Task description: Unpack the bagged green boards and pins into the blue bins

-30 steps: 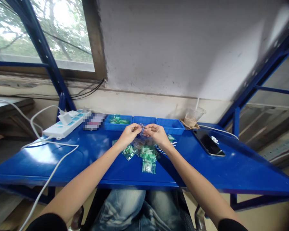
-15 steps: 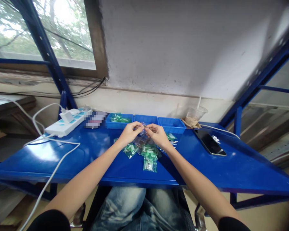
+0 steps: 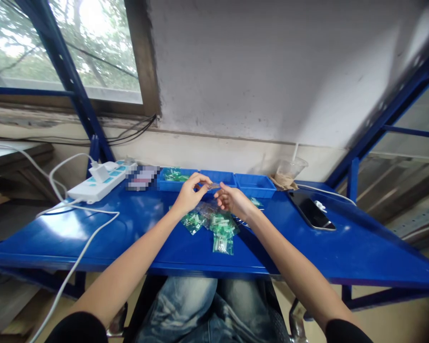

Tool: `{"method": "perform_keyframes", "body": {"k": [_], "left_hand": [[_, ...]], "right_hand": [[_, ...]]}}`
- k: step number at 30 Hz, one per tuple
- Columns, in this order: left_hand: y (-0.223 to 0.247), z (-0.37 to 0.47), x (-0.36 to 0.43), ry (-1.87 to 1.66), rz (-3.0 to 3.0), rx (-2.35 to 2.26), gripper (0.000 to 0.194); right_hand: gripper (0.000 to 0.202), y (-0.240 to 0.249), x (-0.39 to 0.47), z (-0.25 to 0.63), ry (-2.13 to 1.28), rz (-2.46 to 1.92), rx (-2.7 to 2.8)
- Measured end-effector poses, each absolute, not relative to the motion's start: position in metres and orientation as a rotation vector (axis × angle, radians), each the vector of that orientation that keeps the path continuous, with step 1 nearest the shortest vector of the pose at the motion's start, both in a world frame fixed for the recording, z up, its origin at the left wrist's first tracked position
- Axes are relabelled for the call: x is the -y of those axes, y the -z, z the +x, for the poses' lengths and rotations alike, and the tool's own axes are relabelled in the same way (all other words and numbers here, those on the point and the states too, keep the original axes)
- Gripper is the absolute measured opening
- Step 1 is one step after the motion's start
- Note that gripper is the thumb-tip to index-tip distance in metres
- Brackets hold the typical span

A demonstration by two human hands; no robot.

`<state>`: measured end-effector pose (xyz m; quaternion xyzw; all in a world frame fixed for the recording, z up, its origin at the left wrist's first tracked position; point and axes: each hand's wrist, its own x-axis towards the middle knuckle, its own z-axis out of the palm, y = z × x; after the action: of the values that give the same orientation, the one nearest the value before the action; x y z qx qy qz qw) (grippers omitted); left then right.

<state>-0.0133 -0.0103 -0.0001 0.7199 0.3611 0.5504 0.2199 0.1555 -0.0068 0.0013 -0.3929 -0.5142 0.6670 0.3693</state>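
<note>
Between my hands is a small clear plastic packet (image 3: 213,186), its contents too small to make out. My left hand (image 3: 192,193) pinches its left end between thumb and fingers. The thumb of my right hand (image 3: 235,201) is at its right end, with the other fingers curled loosely apart below. Green-and-white packets (image 3: 223,231) lie in a pile on the blue table under my hands, and another packet (image 3: 193,221) is just left of them. Thin rods (image 3: 241,222) lie partly hidden behind my right wrist.
Three blue bins stand at the back: the left bin (image 3: 164,185) holds green packets, beside a middle bin (image 3: 229,180) and a right bin (image 3: 255,192). A power strip (image 3: 89,190) with cables is left; a phone (image 3: 311,212) and a plastic cup (image 3: 289,170) are right.
The packet between my hands has come up and lies flatter. My right hand has loosened its pinch and its fingers have spread; my left hand has shifted slightly left.
</note>
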Motion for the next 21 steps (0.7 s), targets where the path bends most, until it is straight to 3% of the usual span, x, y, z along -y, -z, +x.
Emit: {"method": "perform_keyframes", "body": {"k": [4, 9, 14, 18, 21], "left_hand": [[-0.001, -0.014, 0.012, -1.498, 2.064, -0.996, 0.009], [0.002, -0.011, 0.010, -1.502, 2.035, -1.000, 0.013], [0.009, -0.012, 0.001, -1.348, 1.497, -1.183, 0.027], [0.009, -0.012, 0.000, -1.002, 1.175, -1.040, 0.056], [0.007, -0.010, 0.004, -1.094, 1.205, -0.910, 0.036]], "right_hand": [[0.026, -0.005, 0.012, 0.154, -1.700, -0.850, 1.192], [0.028, -0.002, 0.012, 0.150, -1.589, -0.868, 1.296], [0.019, 0.005, 0.008, 0.150, -1.092, -0.844, 1.420], [0.004, 0.005, 0.011, 0.154, -0.615, -0.806, 1.612], [0.009, 0.003, 0.016, 0.155, -0.466, -0.784, 1.736]]}}
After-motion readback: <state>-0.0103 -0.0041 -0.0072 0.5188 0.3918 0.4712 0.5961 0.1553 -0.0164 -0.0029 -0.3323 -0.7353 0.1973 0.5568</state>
